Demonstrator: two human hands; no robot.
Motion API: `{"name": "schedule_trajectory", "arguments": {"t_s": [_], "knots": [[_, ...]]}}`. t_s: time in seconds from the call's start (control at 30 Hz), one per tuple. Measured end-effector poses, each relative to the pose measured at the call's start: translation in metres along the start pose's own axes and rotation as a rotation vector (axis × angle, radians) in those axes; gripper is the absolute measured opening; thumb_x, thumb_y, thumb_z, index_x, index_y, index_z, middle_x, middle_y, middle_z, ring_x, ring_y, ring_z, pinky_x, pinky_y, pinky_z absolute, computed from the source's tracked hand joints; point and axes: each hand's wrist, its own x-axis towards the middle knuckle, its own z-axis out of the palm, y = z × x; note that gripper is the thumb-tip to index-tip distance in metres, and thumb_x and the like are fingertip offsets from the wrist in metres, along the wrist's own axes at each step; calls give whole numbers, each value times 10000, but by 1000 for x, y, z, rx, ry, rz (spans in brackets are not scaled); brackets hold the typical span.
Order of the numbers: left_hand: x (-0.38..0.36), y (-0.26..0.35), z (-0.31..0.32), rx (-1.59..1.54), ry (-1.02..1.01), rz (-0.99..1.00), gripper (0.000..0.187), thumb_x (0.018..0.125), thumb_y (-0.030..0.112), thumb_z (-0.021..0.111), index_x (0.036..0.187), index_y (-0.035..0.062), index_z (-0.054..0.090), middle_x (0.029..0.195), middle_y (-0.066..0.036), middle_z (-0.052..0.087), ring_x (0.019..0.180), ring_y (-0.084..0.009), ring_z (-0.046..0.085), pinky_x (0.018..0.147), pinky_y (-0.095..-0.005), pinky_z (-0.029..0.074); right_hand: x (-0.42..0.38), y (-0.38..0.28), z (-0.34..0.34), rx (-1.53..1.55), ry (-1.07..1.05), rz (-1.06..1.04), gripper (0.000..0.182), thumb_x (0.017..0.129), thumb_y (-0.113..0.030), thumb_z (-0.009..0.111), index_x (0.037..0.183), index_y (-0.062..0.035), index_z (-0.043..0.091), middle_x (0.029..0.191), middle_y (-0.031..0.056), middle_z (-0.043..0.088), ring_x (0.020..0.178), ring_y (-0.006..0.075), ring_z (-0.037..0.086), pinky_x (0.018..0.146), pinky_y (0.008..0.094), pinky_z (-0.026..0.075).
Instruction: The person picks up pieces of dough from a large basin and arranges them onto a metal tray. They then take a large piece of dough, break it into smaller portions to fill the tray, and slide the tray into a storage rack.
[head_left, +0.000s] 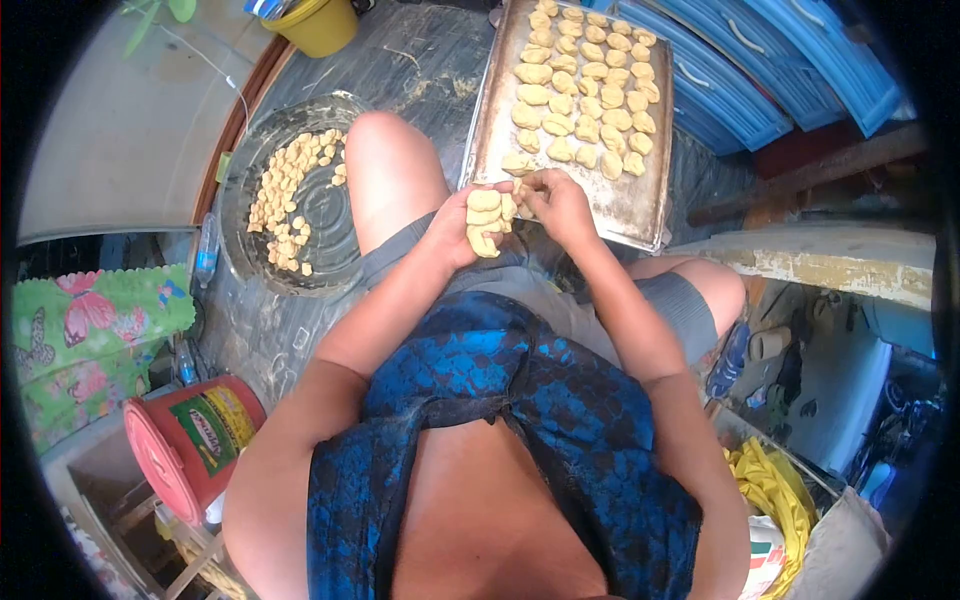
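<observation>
My left hand [455,238] is cupped, palm up, around several yellow dough pieces [485,215] above my lap. Beside it, my right hand [562,208] has its thumb and fingers pinched together on a small dough piece at the edge of the left hand's bunch. Just beyond both hands lies a metal baking tray [630,215], its near end bare and stained. Rows of shaped dough pieces [588,100] cover its far part, and a single dough piece [517,163] sits at the near left of these rows.
To the left, a round black basin [338,235] holds many small dough lumps [285,180]. A yellow bucket [322,28] stands behind it, and a red bucket [215,440] at lower left. Blue drawers [720,60] border the tray's right side. A plastic bottle [207,250] stands near the basin.
</observation>
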Motion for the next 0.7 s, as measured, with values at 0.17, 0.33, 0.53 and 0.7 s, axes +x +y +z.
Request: {"name": "schedule_trajectory", "arguments": {"t_s": [0.17, 0.33, 0.53, 0.7], "knots": [[-1, 5, 1, 85, 125, 134, 330, 897, 247, 428, 1127, 41, 544, 979, -116, 627, 629, -154, 578, 419, -244, 442, -2, -16, -6, -210, 150, -291, 190, 776, -91, 599, 957, -52, 640, 883, 138, 577, 804, 289, 609, 722, 352, 483], [0, 4, -4, 68, 81, 92, 351, 892, 250, 425, 1137, 22, 530, 973, -108, 621, 647, -153, 582, 406, -240, 440, 16, -6, 0, -445, 78, -295, 184, 773, -90, 600, 950, -69, 643, 902, 154, 557, 838, 327, 587, 740, 379, 484], [-1, -6, 16, 74, 125, -14, 380, 881, 243, 413, 1167, 16, 518, 982, -112, 612, 644, -160, 593, 395, -239, 455, 13, 4, -27, -232, 207, -138, 157, 749, -70, 642, 906, -53, 630, 877, 155, 560, 793, 302, 594, 697, 379, 478], [5, 2, 6, 120, 123, 48, 361, 882, 234, 419, 1146, 17, 535, 948, -128, 623, 632, -166, 600, 379, -240, 448, -7, 5, -33, -408, 235, -233, 208, 732, -124, 676, 920, -43, 636, 894, 140, 582, 862, 315, 571, 759, 388, 452]]}}
